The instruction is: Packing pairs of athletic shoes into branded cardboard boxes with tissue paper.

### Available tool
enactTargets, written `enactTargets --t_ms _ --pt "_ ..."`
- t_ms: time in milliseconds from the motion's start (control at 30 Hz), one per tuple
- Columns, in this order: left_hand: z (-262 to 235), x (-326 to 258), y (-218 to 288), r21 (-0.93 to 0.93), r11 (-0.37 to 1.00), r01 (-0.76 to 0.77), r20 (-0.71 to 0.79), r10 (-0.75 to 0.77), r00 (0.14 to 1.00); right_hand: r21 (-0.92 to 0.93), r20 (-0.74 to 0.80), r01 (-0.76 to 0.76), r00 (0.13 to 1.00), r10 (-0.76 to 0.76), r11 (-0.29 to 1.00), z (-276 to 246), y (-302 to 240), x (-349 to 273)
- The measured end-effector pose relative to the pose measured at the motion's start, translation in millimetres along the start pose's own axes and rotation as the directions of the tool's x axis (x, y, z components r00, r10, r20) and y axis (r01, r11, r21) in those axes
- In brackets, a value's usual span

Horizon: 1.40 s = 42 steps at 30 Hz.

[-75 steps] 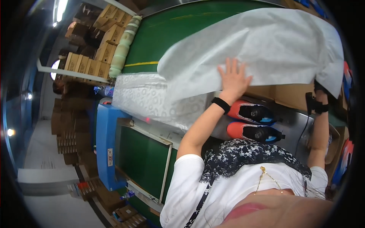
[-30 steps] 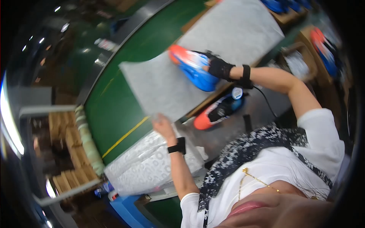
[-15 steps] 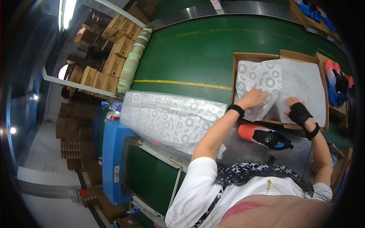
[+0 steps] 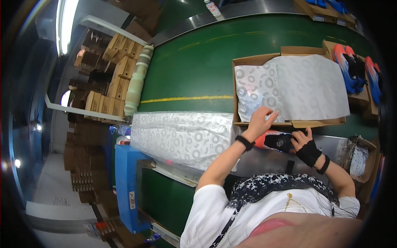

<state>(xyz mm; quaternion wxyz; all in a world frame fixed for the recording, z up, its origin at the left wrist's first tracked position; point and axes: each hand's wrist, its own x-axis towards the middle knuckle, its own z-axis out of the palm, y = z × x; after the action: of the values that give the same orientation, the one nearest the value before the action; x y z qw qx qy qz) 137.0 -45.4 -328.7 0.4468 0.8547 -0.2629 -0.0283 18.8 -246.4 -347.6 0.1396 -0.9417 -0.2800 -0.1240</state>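
Note:
A cardboard shoe box [image 4: 235, 95] sits on the green belt, lined with white tissue paper [image 4: 310, 87] printed with grey rings on its left part. Just in front of the box lies a sneaker [image 4: 278, 141], orange-red at the toe and black at the collar. My left hand [image 4: 260, 123], a black band on its wrist, hovers over the box's near edge above the toe, its bent fingers apart and holding nothing. My right hand [image 4: 307, 148], in a black fingerless glove, has its fingers curled onto the sneaker's heel end, partly hiding it.
A stack of ring-printed tissue paper [image 4: 182, 136] lies left of the box. Farther left are a blue machine housing [image 4: 126, 182] and shelved shoe boxes [image 4: 99, 105]. More sneakers [image 4: 347, 68] rest in boxes at right. A bottle [image 4: 213, 9] stands on the far metal ledge.
Both hands have left the tissue paper and drawn back toward me, the right onto the sneaker's heel. The paper now lies flatter over the box. My view has shifted slightly.

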Motion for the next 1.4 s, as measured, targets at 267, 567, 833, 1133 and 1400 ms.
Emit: enactTargets --t_ms 267,567,833,1133,1400 --pt "21 -90 -3 0.293 0.946 -0.137 0.26 0.059 0.964 -0.113 0.105 0.048 0.994 -0.036 0.992 -1 -27 -14" --pt "-16 -68 31 0.124 0.991 0.059 0.075 -0.069 0.995 -0.018 -0.266 0.134 0.955 -0.134 0.991 -58 -15 34" --pt "-24 53 0 -0.841 0.46 0.286 0.037 -0.478 0.878 0.274 -0.399 -0.024 0.907 0.136 0.961 -43 10 4" --pt "32 101 -45 -0.28 0.383 0.88 0.671 -0.577 0.465 0.829 0.544 -0.473 0.555 0.63 -0.299 16 46 5" --pt "-40 50 -20 -0.694 0.657 0.295 -0.048 -0.451 0.891 0.578 -0.23 -0.541 0.61 0.758 0.611 -3 62 46"
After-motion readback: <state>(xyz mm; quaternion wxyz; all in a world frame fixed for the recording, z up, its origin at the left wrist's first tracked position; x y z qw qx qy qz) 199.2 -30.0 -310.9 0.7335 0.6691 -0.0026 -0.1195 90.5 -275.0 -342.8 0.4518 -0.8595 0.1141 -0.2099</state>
